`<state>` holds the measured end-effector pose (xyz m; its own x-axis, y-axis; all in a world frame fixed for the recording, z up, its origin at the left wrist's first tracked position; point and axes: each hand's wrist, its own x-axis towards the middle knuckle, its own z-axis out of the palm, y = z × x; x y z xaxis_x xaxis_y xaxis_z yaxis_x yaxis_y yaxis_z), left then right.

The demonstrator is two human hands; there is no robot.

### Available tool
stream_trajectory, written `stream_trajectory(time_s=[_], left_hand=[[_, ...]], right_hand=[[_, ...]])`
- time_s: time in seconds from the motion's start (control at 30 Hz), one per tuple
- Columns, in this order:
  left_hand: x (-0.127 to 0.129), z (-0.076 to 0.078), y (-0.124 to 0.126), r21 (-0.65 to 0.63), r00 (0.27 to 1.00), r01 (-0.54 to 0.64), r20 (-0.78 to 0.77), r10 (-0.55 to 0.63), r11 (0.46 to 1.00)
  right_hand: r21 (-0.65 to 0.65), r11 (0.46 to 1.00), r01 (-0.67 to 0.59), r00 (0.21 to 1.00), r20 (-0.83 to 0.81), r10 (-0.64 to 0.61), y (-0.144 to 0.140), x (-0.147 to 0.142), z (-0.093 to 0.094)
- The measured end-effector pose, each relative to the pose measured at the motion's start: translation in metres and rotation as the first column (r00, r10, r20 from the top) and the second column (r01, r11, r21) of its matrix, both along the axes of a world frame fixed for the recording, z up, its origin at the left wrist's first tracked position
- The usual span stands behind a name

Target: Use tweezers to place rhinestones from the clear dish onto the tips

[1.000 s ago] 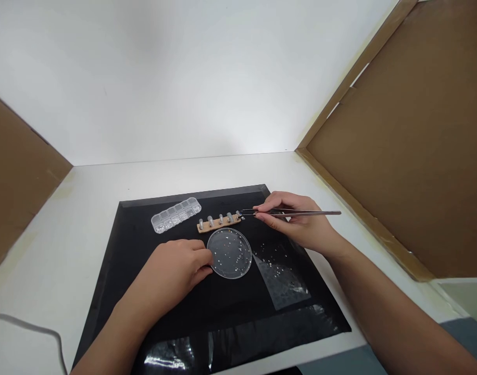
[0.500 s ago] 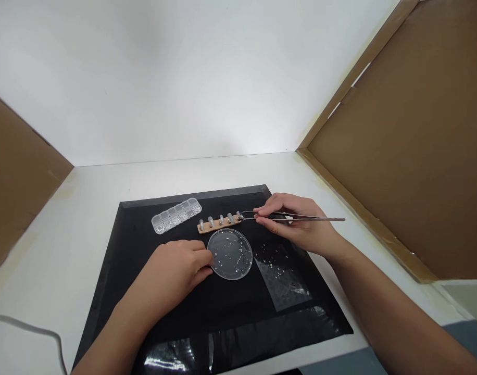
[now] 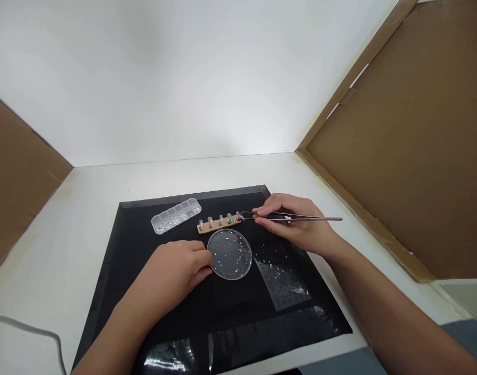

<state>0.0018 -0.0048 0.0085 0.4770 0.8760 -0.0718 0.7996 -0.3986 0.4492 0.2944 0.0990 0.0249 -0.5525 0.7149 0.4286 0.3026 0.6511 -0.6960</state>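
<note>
Right hand (image 3: 297,224): pinches tweezers (image 3: 293,217), tips at the wooden strip (image 3: 218,223) beyond the dish.
Left hand (image 3: 176,271): fingers curled loosely, touching the round clear dish (image 3: 229,253) rim.

My left hand (image 3: 172,273) blocks the clear dish (image 3: 229,253) at its 9 o'clock edge. At the dish's 12 o'clock the wooden peg strip (image 3: 218,222) lies close, my tweezers (image 3: 291,217) reaching its right end from 3 o'clock. The compartment box (image 3: 176,214) closes off 11 o'clock. The clear sheet (image 3: 281,276) lies flat at 4 o'clock. Bare black mat (image 3: 238,312) runs open at 6 o'clock.
</note>
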Motion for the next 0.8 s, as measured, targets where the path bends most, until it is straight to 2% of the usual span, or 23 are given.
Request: stream_trajectory(time_s=[0.4, 0.8], left_hand=[[0.0001, -0.0002, -0.0005, 0.030, 1.000, 0.011, 0.004, -0.011, 1.000], [0.0014, 0.0007, -0.0010, 0.014, 1.000, 0.011, -0.020, -0.011, 1.000]], right_hand=[[0.006, 0.999, 0.042, 0.999, 0.013, -0.043, -0.0024, 0.0021, 0.0056], [-0.007, 1.000, 0.007, 1.000, 0.023, -0.007, -0.0016, 0.0010, 0.0021]])
